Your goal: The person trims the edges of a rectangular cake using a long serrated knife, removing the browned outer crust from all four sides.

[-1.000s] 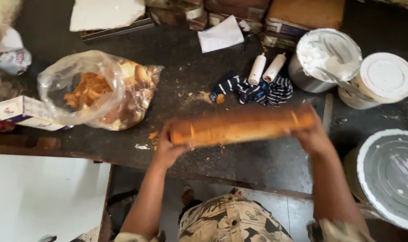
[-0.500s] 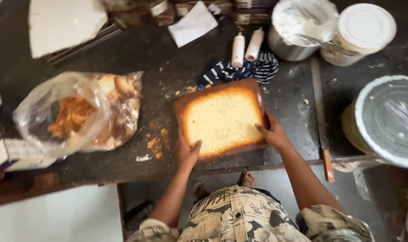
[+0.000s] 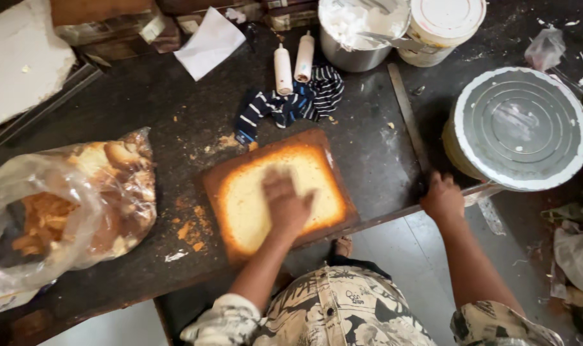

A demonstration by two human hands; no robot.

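Observation:
A square sponge cake (image 3: 317,186) with a brown crust and pale yellow top lies flat on the dark counter (image 3: 169,128). My left hand (image 3: 283,204) rests flat on the cake's top, fingers spread and blurred by motion. My right hand (image 3: 442,197) sits at the counter's front edge, to the right of the cake. Its fingers are curled around the near end of a long knife (image 3: 407,115) whose blade lies along the counter. The knife's handle is hidden under that hand.
A clear plastic bag of cake scraps (image 3: 60,205) lies at the left. Behind the cake are a striped cloth (image 3: 291,102) and two white cylinders (image 3: 294,61), a metal bowl of white cream (image 3: 355,32) and a white lidded tub (image 3: 445,25). A round metal-topped tin (image 3: 519,125) stands at the right.
The cake, held on edge between both hands a second ago, now lies flat. My left hand has moved onto its top, and my right hand has gone right to the knife.

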